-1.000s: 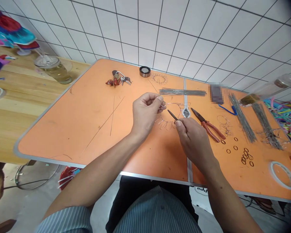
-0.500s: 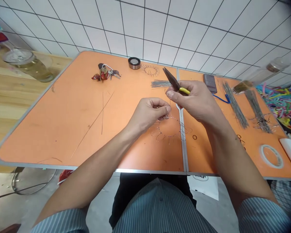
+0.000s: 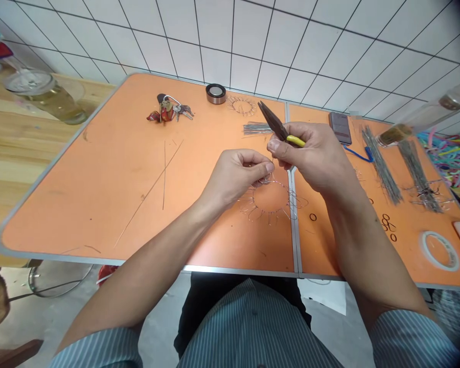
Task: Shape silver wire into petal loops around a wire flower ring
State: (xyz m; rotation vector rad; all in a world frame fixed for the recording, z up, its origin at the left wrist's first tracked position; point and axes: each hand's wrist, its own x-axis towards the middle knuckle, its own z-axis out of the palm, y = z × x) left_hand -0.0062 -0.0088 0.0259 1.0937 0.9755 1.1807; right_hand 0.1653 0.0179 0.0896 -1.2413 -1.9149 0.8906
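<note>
I still have the left hand [image 3: 239, 176] pinching the looped wire ring [image 3: 269, 211] at its far edge, above the desk [image 3: 214, 245]. My right hand [image 3: 316, 156], low beside the ring a second ago, is now raised, wrapped around the pliers [image 3: 273, 120], their nose overlapping the wire bundle [image 3: 255, 128].

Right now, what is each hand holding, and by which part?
The left hand pinches the wire ring at its far edge; the right hand grips the pliers near the joint.

Bright light, sheen on tabletop [image 3: 226, 250], dark right corners
</note>
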